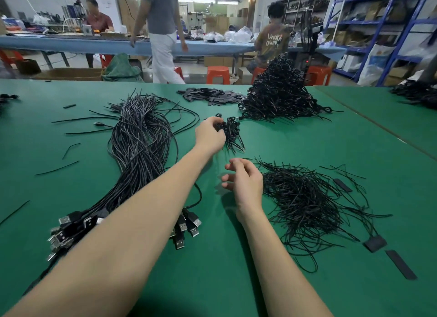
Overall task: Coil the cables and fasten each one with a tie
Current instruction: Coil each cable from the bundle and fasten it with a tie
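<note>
My left hand (210,135) reaches forward over the green table (236,281) and grips a small coiled black cable (231,131) with tie ends sticking out below it. Nearer to me, my right hand (244,181) hovers with loosely curled fingers and holds nothing, just left of a loose heap of thin black ties (305,198). A thick bundle of uncoiled black USB cables (139,137) lies on the left, its plugs (186,226) pointing toward me under my left forearm.
A tall pile of coiled, tied cables (281,92) stands at the back right, with flat black strips (212,95) beside it. Stray ties lie scattered on the left. People work at a blue bench (71,44) behind; red stools (217,75) and shelving (378,21) stand beyond.
</note>
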The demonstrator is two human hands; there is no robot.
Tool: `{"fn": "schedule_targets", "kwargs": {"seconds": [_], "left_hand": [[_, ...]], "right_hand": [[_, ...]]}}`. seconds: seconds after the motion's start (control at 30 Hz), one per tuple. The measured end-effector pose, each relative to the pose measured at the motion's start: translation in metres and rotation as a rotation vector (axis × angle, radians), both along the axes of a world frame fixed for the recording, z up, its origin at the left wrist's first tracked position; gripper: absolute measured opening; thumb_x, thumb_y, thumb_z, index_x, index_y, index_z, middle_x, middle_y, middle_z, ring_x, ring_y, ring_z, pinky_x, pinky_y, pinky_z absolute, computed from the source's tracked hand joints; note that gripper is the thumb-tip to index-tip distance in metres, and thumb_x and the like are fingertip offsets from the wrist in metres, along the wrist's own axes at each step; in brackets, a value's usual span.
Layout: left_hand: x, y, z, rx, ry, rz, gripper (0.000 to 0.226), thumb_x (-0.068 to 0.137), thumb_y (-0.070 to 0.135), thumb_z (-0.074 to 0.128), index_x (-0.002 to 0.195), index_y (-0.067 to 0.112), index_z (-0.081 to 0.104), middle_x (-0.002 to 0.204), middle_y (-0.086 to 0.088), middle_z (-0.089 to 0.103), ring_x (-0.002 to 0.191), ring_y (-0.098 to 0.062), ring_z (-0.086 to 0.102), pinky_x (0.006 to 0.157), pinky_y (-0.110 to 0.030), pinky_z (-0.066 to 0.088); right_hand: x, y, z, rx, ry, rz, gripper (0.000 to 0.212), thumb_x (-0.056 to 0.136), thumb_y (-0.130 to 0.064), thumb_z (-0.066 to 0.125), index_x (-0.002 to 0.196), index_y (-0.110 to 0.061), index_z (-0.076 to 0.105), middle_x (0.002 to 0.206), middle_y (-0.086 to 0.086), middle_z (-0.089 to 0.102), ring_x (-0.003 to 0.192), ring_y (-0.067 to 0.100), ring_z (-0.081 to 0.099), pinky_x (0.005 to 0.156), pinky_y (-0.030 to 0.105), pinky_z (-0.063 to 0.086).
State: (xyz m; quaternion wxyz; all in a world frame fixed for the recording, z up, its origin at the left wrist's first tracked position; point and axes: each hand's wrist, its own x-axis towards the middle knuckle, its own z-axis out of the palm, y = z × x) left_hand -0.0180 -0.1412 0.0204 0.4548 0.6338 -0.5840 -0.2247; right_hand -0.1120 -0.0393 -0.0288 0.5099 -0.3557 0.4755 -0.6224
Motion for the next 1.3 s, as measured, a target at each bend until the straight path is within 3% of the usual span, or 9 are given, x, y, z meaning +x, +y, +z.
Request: {"fn": "schedule_targets", "kwargs": {"seconds": [0.17, 0.43, 0.6, 0.7, 0.8, 0.93, 1.07, 1.2, 1.3], "left_hand": [[-0.002, -0.029, 0.001, 0.163, -0.302, -0.164, 0.056, 0.097, 0.014, 0.053, 0.152, 0.012, 0.039, 0.157, -0.007, 0.040, 0.145, -0.024, 0.037, 0.115, -0.027, 0.025], [0.008, -0.002, -0.005, 0.023, -0.182, -0.147, 0.055, 0.100, 0.027, 0.056, 0.151, 0.014, 0.040, 0.163, -0.007, 0.026, 0.150, -0.021, 0.025, 0.122, -0.034, 0.020], [0.014, 0.054, -0.006, -0.028, 0.017, -0.083, 0.029, 0.097, 0.029, 0.060, 0.124, 0.018, 0.063, 0.128, 0.004, 0.063, 0.121, -0.012, 0.056, 0.102, -0.026, 0.039], [0.017, 0.085, -0.014, 0.012, 0.154, -0.143, 0.010, 0.096, 0.033, 0.061, 0.100, 0.028, 0.069, 0.101, 0.017, 0.068, 0.095, 0.003, 0.060, 0.085, -0.025, 0.046], [0.020, 0.098, -0.021, 0.041, 0.184, -0.174, 0.011, 0.094, 0.031, 0.062, 0.091, 0.027, 0.072, 0.093, 0.012, 0.071, 0.095, -0.008, 0.065, 0.086, -0.029, 0.049], [0.026, 0.102, -0.024, 0.073, 0.222, -0.211, 0.016, 0.091, 0.028, 0.060, 0.085, 0.023, 0.073, 0.088, 0.007, 0.074, 0.094, -0.018, 0.069, 0.088, -0.037, 0.055], [0.031, 0.098, -0.025, 0.117, 0.313, -0.226, 0.027, 0.095, 0.038, 0.054, 0.081, 0.025, 0.074, 0.091, 0.011, 0.076, 0.093, -0.015, 0.071, 0.089, -0.038, 0.055], [0.033, 0.098, -0.028, 0.175, 0.262, -0.248, 0.034, 0.094, 0.046, 0.049, 0.076, 0.028, 0.074, 0.087, 0.012, 0.075, 0.083, -0.013, 0.069, 0.078, -0.031, 0.052], [0.037, 0.097, -0.031, 0.178, 0.186, -0.213, 0.034, 0.098, 0.043, 0.050, 0.080, 0.025, 0.073, 0.081, 0.010, 0.074, 0.075, -0.010, 0.066, 0.075, -0.030, 0.051]], "right_hand": [[-0.001, -0.002, 0.000, 0.002, -0.006, 0.049, 0.017, 0.101, -0.012, 0.055, 0.091, -0.011, 0.068, 0.077, -0.001, 0.067, 0.053, 0.012, 0.056, 0.049, 0.023, 0.048], [-0.001, -0.001, 0.002, 0.017, 0.019, 0.080, 0.018, 0.101, -0.011, 0.054, 0.090, -0.008, 0.069, 0.077, 0.000, 0.067, 0.052, 0.010, 0.056, 0.049, 0.022, 0.048], [-0.003, 0.002, 0.005, 0.026, -0.001, 0.100, 0.017, 0.100, -0.009, 0.054, 0.090, -0.008, 0.068, 0.077, 0.001, 0.066, 0.050, 0.009, 0.055, 0.049, 0.021, 0.048], [-0.004, 0.002, 0.005, 0.021, 0.011, 0.113, 0.016, 0.100, -0.008, 0.055, 0.090, -0.008, 0.068, 0.077, 0.003, 0.066, 0.049, 0.010, 0.056, 0.048, 0.021, 0.048], [-0.005, 0.003, 0.006, 0.040, 0.053, 0.153, 0.012, 0.099, -0.009, 0.059, 0.091, -0.009, 0.068, 0.078, 0.006, 0.066, 0.051, 0.012, 0.057, 0.051, 0.023, 0.050], [-0.012, 0.006, 0.009, -0.058, 0.631, 0.361, 0.018, 0.091, -0.013, 0.066, 0.078, -0.025, 0.070, 0.079, 0.000, 0.070, 0.069, 0.016, 0.063, 0.073, 0.033, 0.055], [-0.008, 0.014, 0.025, -0.202, 1.151, 0.716, 0.015, 0.080, -0.019, 0.079, 0.080, -0.033, 0.074, 0.097, -0.013, 0.070, 0.081, 0.010, 0.064, 0.073, 0.018, 0.050], [0.002, 0.021, 0.031, -0.209, 1.196, 0.692, 0.012, 0.078, -0.016, 0.079, 0.072, -0.026, 0.074, 0.096, -0.010, 0.069, 0.078, 0.015, 0.066, 0.082, 0.034, 0.058], [-0.004, 0.023, 0.041, -0.157, 1.178, 0.743, 0.007, 0.082, -0.018, 0.073, 0.088, -0.018, 0.076, 0.099, -0.002, 0.074, 0.081, 0.016, 0.068, 0.077, 0.030, 0.058]]}}
